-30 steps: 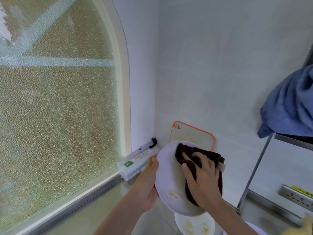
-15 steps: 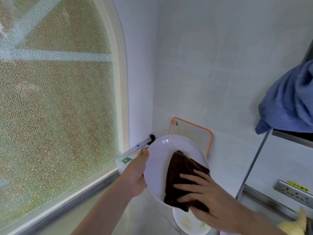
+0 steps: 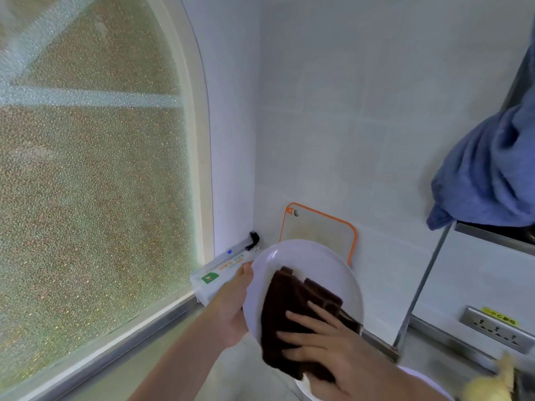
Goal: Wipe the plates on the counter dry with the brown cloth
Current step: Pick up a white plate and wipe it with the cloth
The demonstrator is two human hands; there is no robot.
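Observation:
I hold a white plate [image 3: 312, 261] tilted up off the counter, its face turned toward me. My left hand [image 3: 233, 308] grips its left rim, thumb on the edge. My right hand [image 3: 333, 351] lies flat with spread fingers on the folded brown cloth [image 3: 292, 311], pressing it against the plate's lower right face. The upper part of the plate shows bare and clean. Below my right hand the rim of a second white plate [image 3: 301, 384] peeks out on the counter, mostly hidden.
An orange-edged cutting board [image 3: 321, 230] leans on the tiled wall behind the plate. A white box with a green label [image 3: 220, 276] lies by the frosted window [image 3: 86, 183]. A blue towel [image 3: 489, 175] hangs over a metal rack at right; a socket strip [image 3: 495, 328] sits below.
The cloth and my right hand slid from the plate's upper right down to its lower right. The plate now faces me more, and the brown smear seen earlier no longer shows.

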